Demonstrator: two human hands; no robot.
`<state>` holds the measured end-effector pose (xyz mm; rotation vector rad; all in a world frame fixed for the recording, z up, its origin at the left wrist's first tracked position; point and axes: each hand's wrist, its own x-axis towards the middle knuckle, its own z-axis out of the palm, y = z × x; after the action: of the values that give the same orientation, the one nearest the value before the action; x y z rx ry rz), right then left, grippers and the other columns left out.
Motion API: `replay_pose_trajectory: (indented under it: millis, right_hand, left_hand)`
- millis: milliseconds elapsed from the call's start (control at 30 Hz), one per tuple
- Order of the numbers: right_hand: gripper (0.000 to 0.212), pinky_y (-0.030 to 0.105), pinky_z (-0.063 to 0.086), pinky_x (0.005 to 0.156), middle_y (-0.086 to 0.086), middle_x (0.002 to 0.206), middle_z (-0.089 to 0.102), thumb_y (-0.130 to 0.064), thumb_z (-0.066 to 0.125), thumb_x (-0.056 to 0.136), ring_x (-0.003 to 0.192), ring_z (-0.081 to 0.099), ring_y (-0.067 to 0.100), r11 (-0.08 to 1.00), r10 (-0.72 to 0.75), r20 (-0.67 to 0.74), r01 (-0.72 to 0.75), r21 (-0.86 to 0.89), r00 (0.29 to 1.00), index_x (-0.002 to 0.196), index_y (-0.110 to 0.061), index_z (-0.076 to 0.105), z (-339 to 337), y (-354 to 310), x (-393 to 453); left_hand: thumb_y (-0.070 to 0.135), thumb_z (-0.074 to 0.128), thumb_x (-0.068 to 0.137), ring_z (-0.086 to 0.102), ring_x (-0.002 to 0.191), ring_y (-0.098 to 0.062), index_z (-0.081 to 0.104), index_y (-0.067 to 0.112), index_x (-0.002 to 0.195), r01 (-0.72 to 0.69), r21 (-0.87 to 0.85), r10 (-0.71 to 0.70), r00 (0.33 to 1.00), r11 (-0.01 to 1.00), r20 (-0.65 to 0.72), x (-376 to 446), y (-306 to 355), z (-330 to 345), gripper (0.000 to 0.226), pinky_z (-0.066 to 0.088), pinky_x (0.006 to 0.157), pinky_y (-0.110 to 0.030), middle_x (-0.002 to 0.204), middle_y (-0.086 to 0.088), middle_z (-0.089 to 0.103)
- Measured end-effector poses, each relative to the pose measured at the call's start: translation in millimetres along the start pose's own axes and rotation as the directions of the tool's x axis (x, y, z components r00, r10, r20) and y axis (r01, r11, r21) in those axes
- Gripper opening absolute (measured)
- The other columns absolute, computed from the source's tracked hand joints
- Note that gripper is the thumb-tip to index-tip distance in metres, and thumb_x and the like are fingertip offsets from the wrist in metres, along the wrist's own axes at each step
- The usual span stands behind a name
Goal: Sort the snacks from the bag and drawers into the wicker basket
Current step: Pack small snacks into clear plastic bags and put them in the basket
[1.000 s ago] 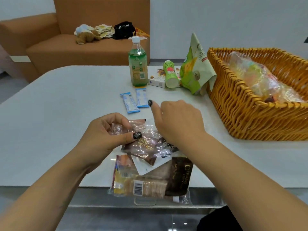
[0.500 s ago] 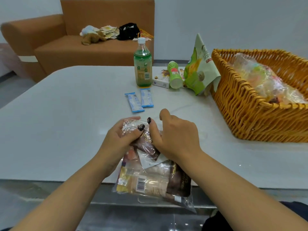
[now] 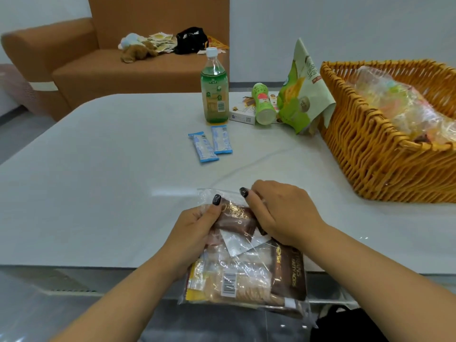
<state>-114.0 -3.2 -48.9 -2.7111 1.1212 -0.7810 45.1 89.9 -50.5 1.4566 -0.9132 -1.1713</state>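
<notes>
now hands [image 3: 237, 218] higher on bag [image 3: 244, 275]

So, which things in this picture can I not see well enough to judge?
- Head view: clear snack bag, its top edge is covered by the left hand and right hand, so open or sealed is unclear.
- Wicker basket, its right side is cut off by the frame edge.
- Contents of the crinkled plastic bag inside the basket are blurred.
- Two blue packets, print too small to read.
</notes>
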Motion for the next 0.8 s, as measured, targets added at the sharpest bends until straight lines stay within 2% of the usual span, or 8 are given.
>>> replay_pose_trajectory:
  millis: [33,167,267,333,467,633,700,800]
  right_hand:
    - [0.065,0.034,0.039,0.056,-0.007,0.069,0.052,-0.062,0.005,0.087,0.061,0.051,0.018,0.999,0.02,0.03,-0.018,-0.037,0.999,0.079,-0.019,0.054,0,5,-1]
    - [0.075,0.032,0.038,0.054,-0.003,0.064,0.056,-0.069,-0.003,0.081,0.06,0.051,0.018,0.991,0.08,0.009,-0.079,-0.108,0.997,0.074,-0.019,0.052,-1,23,-6]
    - [0.064,0.03,0.028,0.046,-0.004,0.054,0.049,-0.064,0.012,0.088,0.05,0.045,0.019,0.999,0.048,-0.08,-0.046,0.022,0.996,0.064,-0.016,0.047,-4,31,-8]
    - [0.054,0.027,0.021,0.044,-0.008,0.047,0.039,-0.055,0.025,0.093,0.043,0.038,0.015,0.99,0.019,-0.169,0.005,0.141,0.985,0.058,-0.016,0.041,-12,31,-5]
    - [0.044,0.025,0.018,0.046,-0.013,0.048,0.026,-0.046,0.033,0.096,0.042,0.031,0.015,0.975,-0.057,-0.288,0.115,0.188,0.956,0.06,-0.02,0.034,-35,27,-5]
    - [0.055,0.031,0.033,0.047,-0.008,0.061,0.044,-0.054,0.026,0.098,0.054,0.043,0.014,0.981,-0.084,-0.292,0.13,0.142,0.953,0.065,-0.016,0.049,-64,23,-17]
    - [0.053,0.036,0.043,0.061,-0.005,0.075,0.052,-0.054,0.031,0.096,0.069,0.051,0.013,0.943,-0.007,-0.17,0.063,0.326,0.985,0.073,-0.015,0.059,-90,20,-13]
    - [0.047,0.038,0.05,0.086,-0.002,0.096,0.067,-0.058,0.049,0.089,0.09,0.061,0.013,0.889,0.049,0.283,-0.171,0.424,0.958,0.1,-0.018,0.071,-149,18,-2]
  left_hand:
    - [0.041,0.053,0.092,0.072,0.078,-0.028,0.077,0.012,0.083,0.004,0.006,-0.004,1.0,1.0,-0.02,2,-1,-1,0.039,0.057,0.072,-0.034,0.083,-0.013,0.076]
    - [0.036,0.053,0.096,0.069,0.061,-0.017,0.076,0.006,0.086,0.027,-0.044,-0.029,0.999,0.999,-0.043,3,0,0,0.039,0.052,0.054,-0.021,0.076,-0.013,0.075]
    - [0.039,0.055,0.089,0.069,0.062,-0.018,0.076,0.005,0.088,-0.016,-0.06,0.013,0.999,0.998,-0.049,0,9,2,0.04,0.052,0.053,-0.02,0.077,-0.014,0.075]
    - [0.04,0.053,0.087,0.065,0.055,-0.018,0.076,0.01,0.077,-0.056,-0.073,0.051,0.997,0.996,-0.064,-7,19,6,0.039,0.049,0.048,-0.019,0.067,-0.013,0.072]
    - [0.048,0.055,0.08,0.063,0.071,-0.032,0.079,0.021,0.069,-0.086,-0.029,0.083,0.993,0.996,-0.087,-22,37,14,0.037,0.049,0.065,-0.033,0.075,-0.018,0.073]
    - [0.046,0.052,0.086,0.07,0.068,-0.019,0.079,0.028,0.071,-0.226,0.119,0.237,0.967,0.967,-0.09,-46,54,25,0.036,0.052,0.065,-0.03,0.075,-0.009,0.075]
    - [0.047,0.052,0.089,0.067,0.067,-0.019,0.077,0.025,0.071,-0.303,0.186,0.321,0.944,0.935,-0.075,-58,66,30,0.038,0.049,0.065,-0.029,0.073,-0.009,0.074]
    - [0.061,0.053,0.09,0.054,0.063,-0.024,0.067,0.002,0.075,-0.406,0.29,0.428,0.904,0.867,-0.013,-64,88,37,0.063,0.041,0.062,-0.033,0.072,-0.026,0.063]
